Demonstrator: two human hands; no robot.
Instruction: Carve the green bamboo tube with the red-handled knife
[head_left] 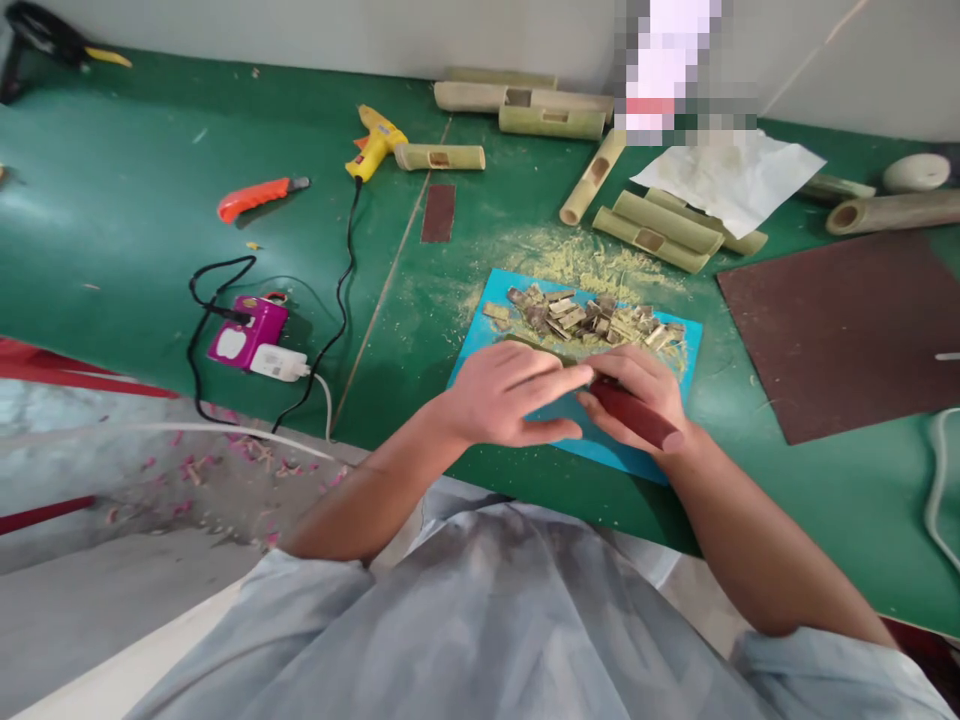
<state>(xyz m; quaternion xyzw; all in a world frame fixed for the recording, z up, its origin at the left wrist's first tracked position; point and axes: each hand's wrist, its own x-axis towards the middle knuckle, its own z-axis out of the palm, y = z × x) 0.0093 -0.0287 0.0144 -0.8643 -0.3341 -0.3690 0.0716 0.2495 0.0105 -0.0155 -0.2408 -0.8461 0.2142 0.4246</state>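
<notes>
My left hand (504,396) is closed around a green bamboo piece (551,352) over the blue cutting mat (684,335), fingers pointing right. My right hand (637,392) grips a dark red-handled tool (636,418) and presses against the left hand's fingertips. The tool's tip and most of the bamboo piece are hidden by the fingers. A heap of small cut bamboo chips (589,316) lies on the mat just beyond both hands, with yellow sawdust (577,255) spread behind it.
On the green table (150,230) lie several bamboo tubes (652,230), a yellow glue gun (375,140), an orange utility knife (259,197), a purple power strip (247,335) with cables, white paper (731,175) and a brown sheet (847,330). The table edge runs beside my left forearm.
</notes>
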